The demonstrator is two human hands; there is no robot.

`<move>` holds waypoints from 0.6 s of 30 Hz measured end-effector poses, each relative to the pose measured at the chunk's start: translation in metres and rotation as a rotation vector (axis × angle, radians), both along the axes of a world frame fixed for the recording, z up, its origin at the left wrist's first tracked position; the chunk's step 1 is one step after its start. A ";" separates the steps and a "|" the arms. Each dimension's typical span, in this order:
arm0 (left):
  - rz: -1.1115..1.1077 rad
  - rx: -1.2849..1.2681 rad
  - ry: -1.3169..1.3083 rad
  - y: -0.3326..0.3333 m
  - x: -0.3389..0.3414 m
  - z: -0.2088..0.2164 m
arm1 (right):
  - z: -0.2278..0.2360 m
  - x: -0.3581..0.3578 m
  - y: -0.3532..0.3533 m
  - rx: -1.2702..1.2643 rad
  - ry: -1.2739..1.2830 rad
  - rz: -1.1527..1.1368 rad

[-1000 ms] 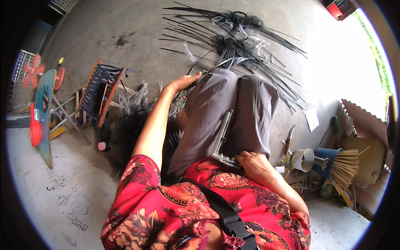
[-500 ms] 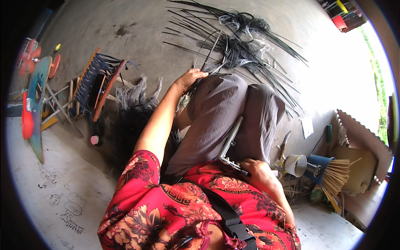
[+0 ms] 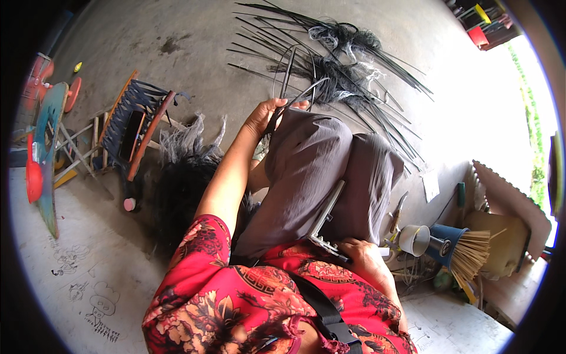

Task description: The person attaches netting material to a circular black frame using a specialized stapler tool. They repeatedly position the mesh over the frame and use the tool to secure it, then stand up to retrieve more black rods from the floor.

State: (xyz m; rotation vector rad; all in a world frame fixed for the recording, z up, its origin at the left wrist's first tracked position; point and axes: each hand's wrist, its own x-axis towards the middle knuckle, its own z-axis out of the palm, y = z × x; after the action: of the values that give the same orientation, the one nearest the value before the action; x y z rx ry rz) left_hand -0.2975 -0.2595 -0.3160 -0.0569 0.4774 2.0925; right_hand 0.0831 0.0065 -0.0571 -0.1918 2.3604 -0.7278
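Observation:
My left hand (image 3: 268, 115), beside my left knee, is closed around several thin dark strips (image 3: 287, 74) that stick up and loop over the floor. Part of that bundle hides behind the fingers and knee. On my lap rests my right hand (image 3: 364, 257), fingers lying loosely by the end of a grey metal tool (image 3: 326, 215) with a long bar and bracket. Its fingertips are partly hidden. Beyond my knees, long black strips (image 3: 354, 76) with tangled fibres spread over the floor. A dark, hair-like heap (image 3: 188, 186) with grey wisps lies left of my left arm.
A folding stool (image 3: 132, 121) with dark webbing stands at left, near a red fan (image 3: 38, 82) and a teal board (image 3: 50, 141). At right are a white cup (image 3: 414, 240), a blue container (image 3: 446, 243) of thin sticks (image 3: 471, 251), and a knife (image 3: 399, 212).
My left hand has turned slightly, and the strips in it have swung leftward and spread into a loop. My right hand and the metal tool stay on my lap.

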 end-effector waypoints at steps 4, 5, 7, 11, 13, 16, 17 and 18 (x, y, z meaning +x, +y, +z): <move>0.036 -0.013 0.040 0.013 -0.036 -0.051 | -0.006 -0.011 -0.006 0.011 0.004 -0.008; 0.082 -0.036 0.055 0.020 -0.046 -0.072 | -0.008 -0.014 -0.003 0.017 0.002 -0.006; 0.128 -0.405 0.106 0.046 -0.060 -0.107 | -0.014 -0.017 0.001 0.024 0.000 -0.019; -0.202 -0.300 0.170 0.107 -0.071 -0.158 | -0.023 -0.035 0.002 0.012 -0.012 -0.036; -0.411 -0.179 0.143 0.134 -0.074 -0.147 | -0.024 -0.039 0.004 0.007 -0.024 -0.079; -0.451 -0.275 0.243 0.145 -0.088 -0.149 | -0.030 -0.053 0.011 -0.013 -0.038 -0.099; -0.437 -0.323 0.286 0.144 -0.095 -0.154 | -0.033 -0.058 0.013 -0.019 -0.041 -0.103; -0.562 -0.305 0.187 0.143 -0.099 -0.159 | -0.035 -0.064 0.015 -0.026 -0.040 -0.104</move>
State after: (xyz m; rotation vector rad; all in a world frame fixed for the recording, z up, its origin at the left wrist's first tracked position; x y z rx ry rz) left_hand -0.3966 -0.1162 -0.4748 0.0886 0.8195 1.4697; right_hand 0.0191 0.0216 -0.0922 -0.0650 2.3378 -0.8043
